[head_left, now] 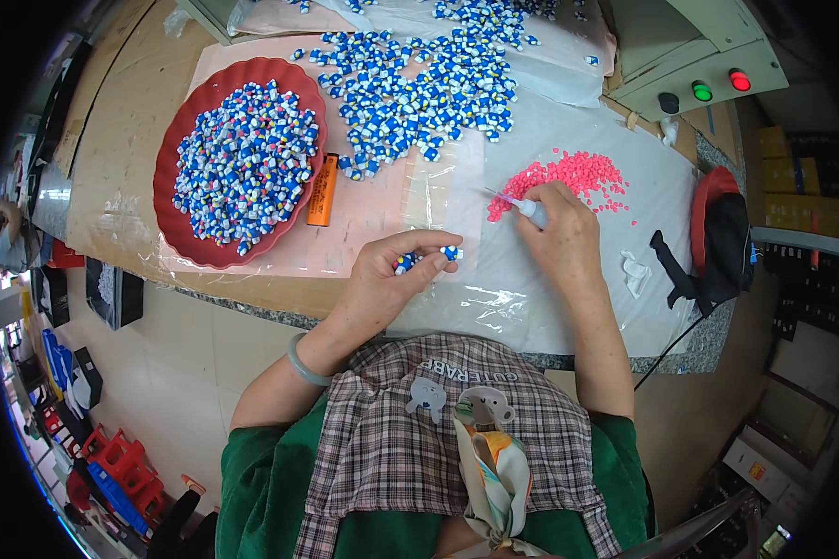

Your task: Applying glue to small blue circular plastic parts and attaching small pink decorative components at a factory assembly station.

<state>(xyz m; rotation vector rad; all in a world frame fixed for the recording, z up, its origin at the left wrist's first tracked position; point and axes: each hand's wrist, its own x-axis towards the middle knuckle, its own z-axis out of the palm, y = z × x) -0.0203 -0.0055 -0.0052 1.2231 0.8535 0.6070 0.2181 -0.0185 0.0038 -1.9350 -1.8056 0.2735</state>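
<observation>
Between the thumb and forefinger of my left hand [392,275] is a small blue-and-white piece [451,252]. A few more such pieces [405,263] sit in the curl of its palm. My right hand [561,228] grips a small pale glue bottle [532,212] with a thin nozzle. The nozzle tip points left, at the edge of a heap of tiny pink pieces [582,177]. Whether the tip touches a pink piece is too small to tell. Many loose blue-and-white pieces [424,93] lie spread on the sheet beyond my hands.
A red scalloped tray [165,191] full of blue-and-white pieces stands at the left, an orange box cutter-sized bar [323,190] beside it. Crumpled tissue [635,274] and a black cloth item [717,247] lie at the right. A cabinet with lit buttons [702,90] stands at the far right.
</observation>
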